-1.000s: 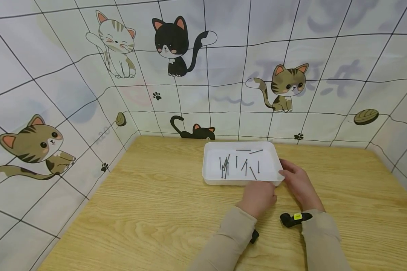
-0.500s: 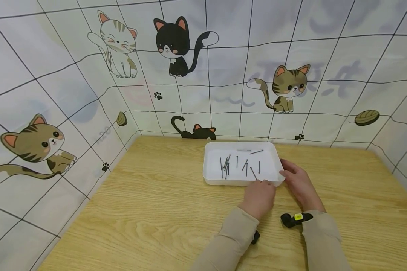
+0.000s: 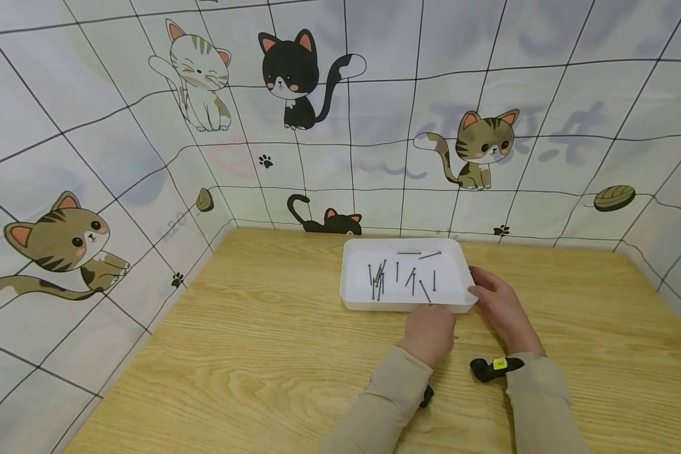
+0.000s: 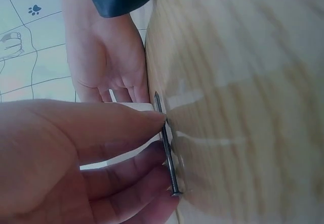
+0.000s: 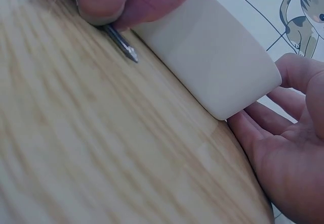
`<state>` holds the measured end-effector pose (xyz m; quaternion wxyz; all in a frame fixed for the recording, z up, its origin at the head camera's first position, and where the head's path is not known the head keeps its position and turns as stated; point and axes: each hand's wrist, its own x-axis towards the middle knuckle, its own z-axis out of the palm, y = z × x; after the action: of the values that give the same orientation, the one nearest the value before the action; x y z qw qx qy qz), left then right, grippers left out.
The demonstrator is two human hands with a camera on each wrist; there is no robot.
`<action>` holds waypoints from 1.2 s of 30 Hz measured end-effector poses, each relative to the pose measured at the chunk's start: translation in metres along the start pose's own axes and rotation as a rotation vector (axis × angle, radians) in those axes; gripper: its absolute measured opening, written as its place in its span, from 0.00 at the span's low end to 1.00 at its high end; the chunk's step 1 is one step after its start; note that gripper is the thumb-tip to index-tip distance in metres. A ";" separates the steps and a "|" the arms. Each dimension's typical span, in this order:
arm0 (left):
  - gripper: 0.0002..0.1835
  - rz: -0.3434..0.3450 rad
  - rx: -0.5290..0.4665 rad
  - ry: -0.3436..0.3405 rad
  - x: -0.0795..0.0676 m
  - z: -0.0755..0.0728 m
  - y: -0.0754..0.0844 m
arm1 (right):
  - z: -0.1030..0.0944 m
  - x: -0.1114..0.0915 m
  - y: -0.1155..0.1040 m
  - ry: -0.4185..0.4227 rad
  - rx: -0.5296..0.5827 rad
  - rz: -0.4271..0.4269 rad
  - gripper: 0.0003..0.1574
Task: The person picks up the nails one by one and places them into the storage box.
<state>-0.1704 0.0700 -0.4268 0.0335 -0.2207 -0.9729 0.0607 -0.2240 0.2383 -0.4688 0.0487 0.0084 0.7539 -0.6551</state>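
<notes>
In the head view, a shallow white plastic tray (image 3: 352,305) stands on the wooden table, with several dark nails (image 3: 398,272) lying loose inside. My left hand (image 3: 428,334) is just in front of the tray's near wall. The left wrist view shows it pinching a single steel nail (image 4: 168,150) between thumb and fingers, low over the tabletop. This nail's pointed tip (image 5: 130,56) pokes out below the fingers in the right wrist view. My right hand (image 3: 502,309) holds the tray's near right corner, thumb at the rim and fingers along the side.
The wooden table (image 3: 261,353) reaches back to a wall cloth (image 3: 374,164) printed with cartoon cats and grid lines. A black wrist camera (image 3: 488,369) with a yellow label sits on the right wrist.
My left hand rose slightly toward the tray's near rim, then came back down a little. My right hand and the tray stay in place.
</notes>
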 end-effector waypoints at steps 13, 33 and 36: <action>0.06 -0.021 -0.065 -0.152 0.001 0.000 0.000 | 0.001 0.001 0.001 0.012 -0.013 -0.003 0.36; 0.07 0.120 -1.158 -0.328 0.018 -0.005 -0.054 | 0.001 0.000 0.000 0.018 -0.090 -0.034 0.36; 0.08 0.106 -1.366 -0.328 0.021 -0.006 -0.063 | 0.001 0.000 0.000 0.009 -0.053 -0.028 0.36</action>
<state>-0.2155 0.0230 -0.4116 -0.2628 -0.2274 -0.7737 -0.5297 -0.2241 0.2371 -0.4690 0.0363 -0.0004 0.7713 -0.6354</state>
